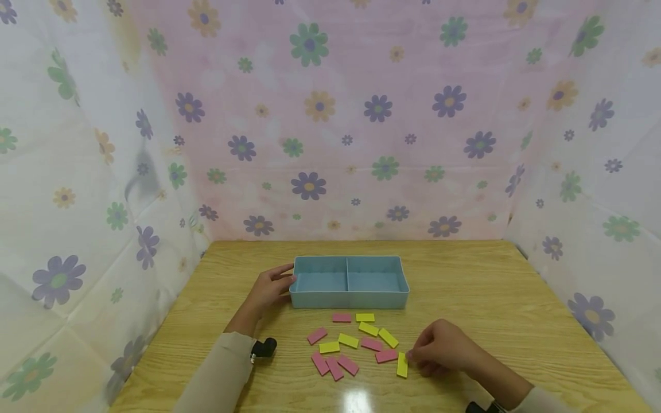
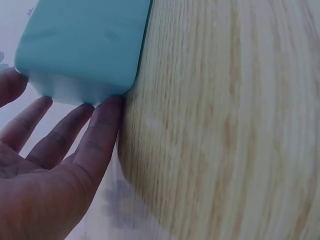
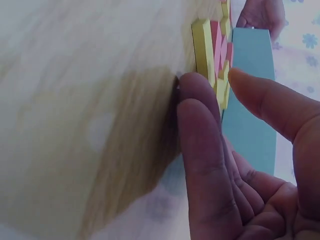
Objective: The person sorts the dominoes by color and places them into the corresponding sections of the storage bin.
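Note:
A light blue box point(image 1: 349, 299) with two compartments stands on the table. My left hand point(image 1: 268, 291) is at its left end, and in the left wrist view the fingertips point(image 2: 86, 107) touch the box's end wall point(image 2: 70, 89). Several yellow and pink rectangular tiles lie loose in front of the box. My right hand point(image 1: 445, 348) is low over the table beside the nearest yellow tile point(image 1: 402, 365), its fingertips right at the tile's right edge. In the right wrist view the thumb point(image 3: 260, 97) is apart from the fingers, with the yellow tile point(image 3: 203, 52) just beyond them.
Pink tiles point(image 1: 334, 369) lie at the front left of the group, and a yellow tile point(image 1: 365, 318) lies close to the box's front wall. The wooden table point(image 1: 465, 275) is enclosed by flower-patterned cloth point(image 1: 330, 137) at the back and both sides.

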A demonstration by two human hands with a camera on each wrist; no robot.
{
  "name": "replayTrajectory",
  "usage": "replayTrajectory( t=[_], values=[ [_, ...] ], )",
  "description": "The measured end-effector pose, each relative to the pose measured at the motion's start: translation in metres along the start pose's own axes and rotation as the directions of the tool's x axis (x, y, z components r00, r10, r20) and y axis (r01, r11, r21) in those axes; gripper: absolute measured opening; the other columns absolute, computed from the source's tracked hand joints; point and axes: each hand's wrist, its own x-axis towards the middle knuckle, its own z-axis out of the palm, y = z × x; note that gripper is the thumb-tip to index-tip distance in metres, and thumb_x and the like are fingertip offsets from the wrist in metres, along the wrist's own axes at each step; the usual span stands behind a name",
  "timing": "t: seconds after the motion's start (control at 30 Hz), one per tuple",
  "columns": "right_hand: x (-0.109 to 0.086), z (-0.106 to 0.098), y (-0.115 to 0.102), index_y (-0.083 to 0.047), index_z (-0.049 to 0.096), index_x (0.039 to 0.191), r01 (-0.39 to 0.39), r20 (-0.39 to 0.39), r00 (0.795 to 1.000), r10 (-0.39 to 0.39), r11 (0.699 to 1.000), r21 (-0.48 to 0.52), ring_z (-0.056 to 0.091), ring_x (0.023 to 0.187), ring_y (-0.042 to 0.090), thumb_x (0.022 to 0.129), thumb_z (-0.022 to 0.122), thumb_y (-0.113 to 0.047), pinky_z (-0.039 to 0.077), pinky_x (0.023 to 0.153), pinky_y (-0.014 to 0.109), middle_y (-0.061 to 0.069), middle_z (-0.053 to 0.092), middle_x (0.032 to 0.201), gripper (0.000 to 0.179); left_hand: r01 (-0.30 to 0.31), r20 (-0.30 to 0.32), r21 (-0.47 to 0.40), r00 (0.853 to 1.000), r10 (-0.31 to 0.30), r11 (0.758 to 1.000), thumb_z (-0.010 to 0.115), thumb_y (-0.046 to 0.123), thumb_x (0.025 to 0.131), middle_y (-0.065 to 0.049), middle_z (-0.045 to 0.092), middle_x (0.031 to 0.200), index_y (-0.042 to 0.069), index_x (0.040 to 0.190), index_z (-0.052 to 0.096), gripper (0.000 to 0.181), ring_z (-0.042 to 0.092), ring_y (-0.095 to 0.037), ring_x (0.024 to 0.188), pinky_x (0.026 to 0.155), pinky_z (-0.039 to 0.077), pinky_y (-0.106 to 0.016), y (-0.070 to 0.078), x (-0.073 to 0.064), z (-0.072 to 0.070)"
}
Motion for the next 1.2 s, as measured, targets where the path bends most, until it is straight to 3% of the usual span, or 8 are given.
replayTrajectory(
  t=[0.43,0.93,1.2],
  values=[
    [0.007,0.011,-0.006,-0.002,0.073,0.092,0.018,-0.078,0.997,-0.02,1.0,-0.016,0.073,0.067,0.018,0.076,0.092,-0.019,0.062,0.059,0.034,0.005,0.074,0.077,0.03,0.002,0.017,-0.02,1.0,-0.001,1.0,0.063,0.018,0.104,-0.025,0.054,0.151,0.012,0.154,0.05,0.052,0.058,-0.043,0.134,0.104,0.053,-0.055,-0.001,0.002,0.001],
    [0.021,0.002,-0.005,-0.005,0.075,0.093,0.02,-0.175,0.984,-0.038,0.994,-0.105,0.068,0.069,0.016,0.077,0.09,-0.013,0.056,0.06,0.032,0.002,0.071,0.075,0.023,0.007,-0.001,-0.039,1.0,-0.007,0.999,0.064,0.018,0.103,-0.022,0.055,0.15,0.011,0.152,0.053,0.051,0.06,-0.042,0.132,0.102,0.054,-0.056,-0.002,0.003,-0.001],
    [0.022,-0.001,-0.01,-0.009,0.078,0.092,-0.012,-0.252,0.967,-0.038,0.981,-0.194,0.064,0.073,0.014,0.075,0.094,-0.026,0.054,0.062,0.031,-0.001,0.071,0.081,0.029,0.005,0.004,-0.044,1.0,-0.005,0.999,0.064,0.019,0.103,-0.023,0.054,0.151,0.01,0.153,0.051,0.052,0.06,-0.042,0.132,0.103,0.054,-0.056,-0.002,0.002,0.001]
  ],
)
